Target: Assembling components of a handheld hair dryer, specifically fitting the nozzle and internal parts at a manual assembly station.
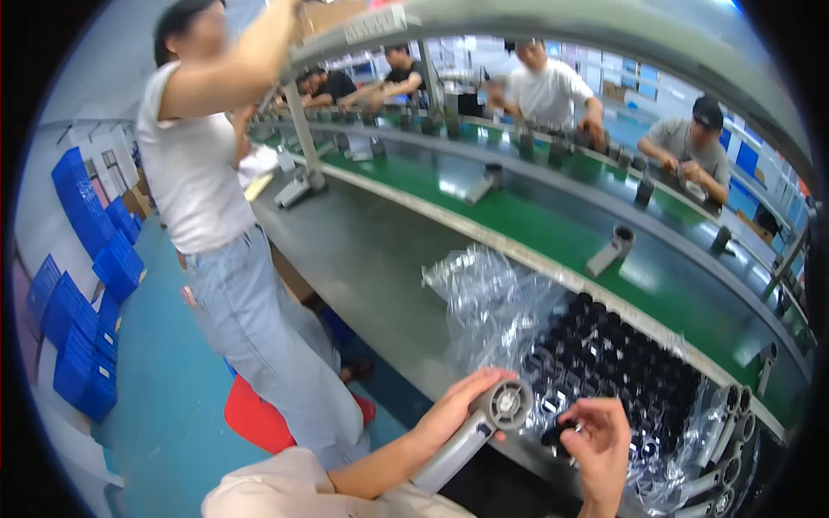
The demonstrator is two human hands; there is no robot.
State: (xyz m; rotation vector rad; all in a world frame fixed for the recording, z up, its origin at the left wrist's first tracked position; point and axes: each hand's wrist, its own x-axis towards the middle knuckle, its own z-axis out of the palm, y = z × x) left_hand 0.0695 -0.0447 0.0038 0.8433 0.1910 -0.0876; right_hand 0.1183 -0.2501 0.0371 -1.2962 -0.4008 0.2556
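Observation:
My left hand [447, 416] is closed round a grey hair dryer body [451, 452], gripping it near its round head. The open end of that head faces up, with a spoked ring and a lighter centre inside, and the handle slants down toward my lap. Just right of it, my right hand [602, 445] pinches a small black part [560, 432] between thumb and fingers. The part's exact shape is partly covered by the fingertips. Beyond both hands, many similar black parts [615, 361] stand in rows on a sheet of clear plastic [488, 302].
Several grey dryer bodies [724, 436] lie at the bench's right end. Past the bench a green conveyor belt [553, 229] carries spaced grey bodies. A standing person [194, 164] is at my left, by a red stool [257, 416]. Blue crates [85, 371] line the left wall; co-workers sit across.

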